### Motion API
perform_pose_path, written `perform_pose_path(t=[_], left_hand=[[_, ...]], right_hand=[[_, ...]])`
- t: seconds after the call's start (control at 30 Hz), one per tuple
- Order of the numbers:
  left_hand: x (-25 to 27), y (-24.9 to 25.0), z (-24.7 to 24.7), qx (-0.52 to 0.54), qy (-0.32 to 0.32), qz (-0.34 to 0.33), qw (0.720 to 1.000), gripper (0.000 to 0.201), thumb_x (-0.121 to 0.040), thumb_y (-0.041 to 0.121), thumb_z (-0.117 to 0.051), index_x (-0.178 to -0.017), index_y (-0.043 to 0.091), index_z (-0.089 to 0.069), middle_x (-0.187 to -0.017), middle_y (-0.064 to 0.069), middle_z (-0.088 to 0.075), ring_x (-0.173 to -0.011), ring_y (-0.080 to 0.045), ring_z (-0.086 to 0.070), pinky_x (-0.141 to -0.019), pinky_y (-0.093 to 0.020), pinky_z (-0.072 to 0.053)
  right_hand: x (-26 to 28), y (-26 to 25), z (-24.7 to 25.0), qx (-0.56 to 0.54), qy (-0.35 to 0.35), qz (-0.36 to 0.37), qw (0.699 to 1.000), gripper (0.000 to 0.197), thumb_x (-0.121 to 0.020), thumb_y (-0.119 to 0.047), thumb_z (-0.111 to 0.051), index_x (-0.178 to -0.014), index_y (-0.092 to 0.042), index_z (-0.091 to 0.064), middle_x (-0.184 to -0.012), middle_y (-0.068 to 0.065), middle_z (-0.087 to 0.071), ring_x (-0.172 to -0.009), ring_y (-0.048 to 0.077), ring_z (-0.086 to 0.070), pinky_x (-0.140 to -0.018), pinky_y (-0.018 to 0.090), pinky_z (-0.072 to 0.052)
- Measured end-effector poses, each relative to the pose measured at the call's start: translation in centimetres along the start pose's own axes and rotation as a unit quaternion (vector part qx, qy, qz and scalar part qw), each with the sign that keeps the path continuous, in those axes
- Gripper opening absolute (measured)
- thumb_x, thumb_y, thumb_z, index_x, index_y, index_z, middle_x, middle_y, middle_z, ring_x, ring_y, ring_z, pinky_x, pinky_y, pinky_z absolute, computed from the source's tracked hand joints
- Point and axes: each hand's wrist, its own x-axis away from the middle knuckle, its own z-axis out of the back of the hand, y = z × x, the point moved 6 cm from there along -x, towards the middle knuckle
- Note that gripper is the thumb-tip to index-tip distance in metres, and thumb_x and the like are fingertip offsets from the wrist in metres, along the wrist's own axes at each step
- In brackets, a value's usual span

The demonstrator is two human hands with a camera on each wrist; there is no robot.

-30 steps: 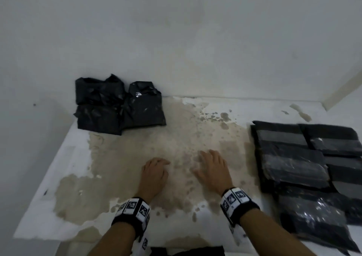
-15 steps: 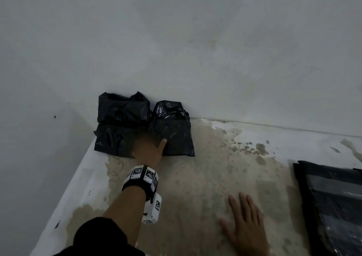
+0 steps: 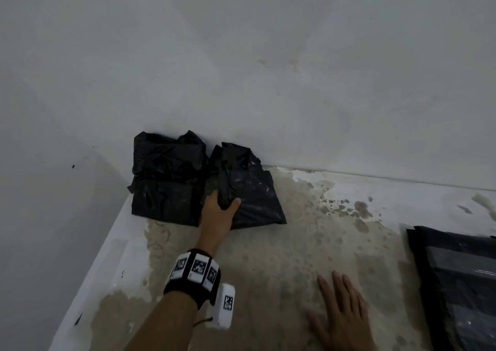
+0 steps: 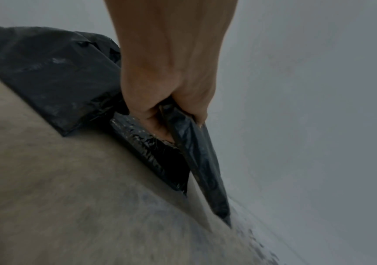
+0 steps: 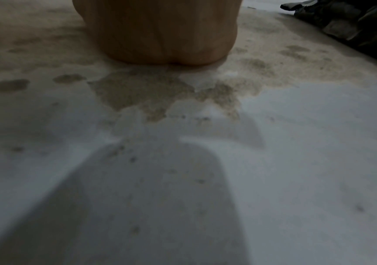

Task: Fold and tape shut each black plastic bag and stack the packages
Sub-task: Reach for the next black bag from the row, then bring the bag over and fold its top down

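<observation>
Two untaped black plastic bags lie against the back wall at the far left corner. My left hand [image 3: 224, 205] grips a bunched fold of the right-hand bag [image 3: 252, 192]; its thumb and fingers pinch the plastic [image 4: 190, 143], lifting that edge off the surface. The left-hand bag [image 3: 166, 178] lies beside it, untouched. My right hand [image 3: 339, 313] rests flat with straight fingers on the stained floor, holding nothing. Taped black packages [image 3: 456, 278] lie at the right edge.
The surface [image 3: 281, 256] is white with a large brown worn patch. White walls close the back and left sides, meeting at the corner behind the bags. The dark edge of the taped packages [image 5: 353, 26] shows in the right wrist view.
My left hand reached from the middle of the floor to the far bags and now grips the right-hand one, lifting its edge. The right hand stayed flat on the floor.
</observation>
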Motion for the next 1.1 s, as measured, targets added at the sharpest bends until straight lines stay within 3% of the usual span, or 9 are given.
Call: perform_pose_path(t=[0.1,0.27,0.43,0.5,0.57,0.77,0.83,0.93,1.1], left_hand=[[5.3,-0.8,0.5,0.074,-0.048,0.017,0.996,0.036,-0.094,0.023,-0.070,-0.127,0.027,-0.055,-0.113,0.015,-0.059,-0.096,0.005,-0.057,-0.086,-0.016,-0.049],[14.8,-6.9,0.6,0.086,-0.132,0.088,0.984,0.040,-0.092,0.023,-0.071,-0.125,0.032,-0.050,-0.113,0.021,-0.058,-0.107,-0.007,-0.061,-0.075,-0.004,-0.048],[20.9,-13.8,0.2,-0.002,-0.192,0.095,0.977,0.083,-0.061,0.076,-0.078,-0.129,0.035,-0.052,-0.124,0.015,-0.063,-0.116,-0.009,-0.062,-0.091,-0.018,-0.052],[22.1,-14.3,0.0,-0.033,-0.204,0.079,0.975,0.067,-0.079,0.054,-0.079,-0.134,0.032,-0.047,-0.128,0.012,-0.061,-0.117,-0.009,-0.060,-0.099,-0.024,-0.050],[22.5,-14.0,-0.2,-0.053,-0.204,0.050,0.976,0.058,-0.087,0.037,-0.076,-0.136,0.028,-0.046,-0.127,0.010,-0.060,-0.116,-0.008,-0.060,-0.095,-0.016,-0.048],[24.6,-14.1,-1.5,-0.087,-0.246,0.029,0.965,0.056,-0.090,0.038,-0.074,-0.136,0.024,-0.045,-0.125,0.010,-0.059,-0.114,-0.008,-0.060,-0.086,-0.010,-0.048],[25.1,-14.1,-1.7,-0.099,-0.236,0.021,0.966,0.054,-0.090,0.038,-0.074,-0.134,0.023,-0.045,-0.124,0.009,-0.060,-0.112,-0.009,-0.060,-0.084,-0.009,-0.047],[25.4,-13.6,-1.8,-0.103,-0.227,0.016,0.968,0.052,-0.090,0.036,-0.074,-0.131,0.023,-0.046,-0.121,0.008,-0.061,-0.107,-0.008,-0.060,-0.080,-0.006,-0.046],[26.0,-13.4,-2.4,-0.127,-0.234,0.007,0.964,0.049,-0.090,0.038,-0.074,-0.127,0.024,-0.045,-0.117,0.008,-0.061,-0.104,-0.011,-0.062,-0.078,-0.012,-0.049]], right_hand=[[0.0,-0.1,0.2,0.014,-0.005,-0.007,1.000,0.078,-0.093,-0.076,-0.027,-0.145,-0.025,-0.055,-0.152,0.015,-0.049,-0.142,0.035,-0.039,-0.115,0.042,-0.023],[0.2,-0.5,0.8,0.029,-0.009,-0.012,0.999,0.079,-0.095,-0.075,-0.025,-0.146,-0.023,-0.055,-0.155,0.013,-0.046,-0.144,0.034,-0.038,-0.112,0.048,-0.029],[0.4,-0.2,0.5,0.028,-0.030,-0.011,0.999,0.077,-0.096,-0.073,-0.026,-0.152,-0.023,-0.046,-0.160,0.013,-0.037,-0.149,0.034,-0.031,-0.117,0.047,-0.023],[0.6,-0.2,0.5,0.025,-0.027,-0.015,0.999,0.075,-0.096,-0.070,-0.031,-0.153,-0.023,-0.044,-0.160,0.014,-0.036,-0.151,0.033,-0.027,-0.119,0.046,-0.020],[0.4,-0.5,0.8,0.014,-0.012,-0.025,1.000,0.070,-0.095,-0.066,-0.038,-0.149,-0.023,-0.047,-0.158,0.015,-0.038,-0.150,0.034,-0.028,-0.119,0.047,-0.021],[-0.7,-2.7,1.8,-0.161,-0.028,-0.065,0.984,0.057,-0.092,-0.069,-0.048,-0.121,-0.023,-0.067,-0.113,-0.002,-0.065,-0.104,0.020,-0.058,-0.090,0.035,-0.046],[-0.7,-3.3,1.5,-0.210,-0.060,-0.072,0.973,0.034,-0.092,-0.050,-0.065,-0.114,-0.023,-0.067,-0.100,-0.007,-0.068,-0.091,0.014,-0.062,-0.081,0.035,-0.051],[-1.0,-3.0,2.1,-0.272,-0.042,-0.094,0.957,0.006,-0.097,-0.025,-0.065,-0.091,-0.025,-0.064,-0.076,-0.012,-0.064,-0.071,0.008,-0.059,-0.070,0.034,-0.050],[-0.7,-2.4,4.9,-0.229,-0.010,-0.072,0.971,0.025,-0.100,-0.029,-0.058,-0.125,-0.027,-0.061,-0.109,-0.005,-0.068,-0.088,0.017,-0.066,-0.074,0.032,-0.052]])
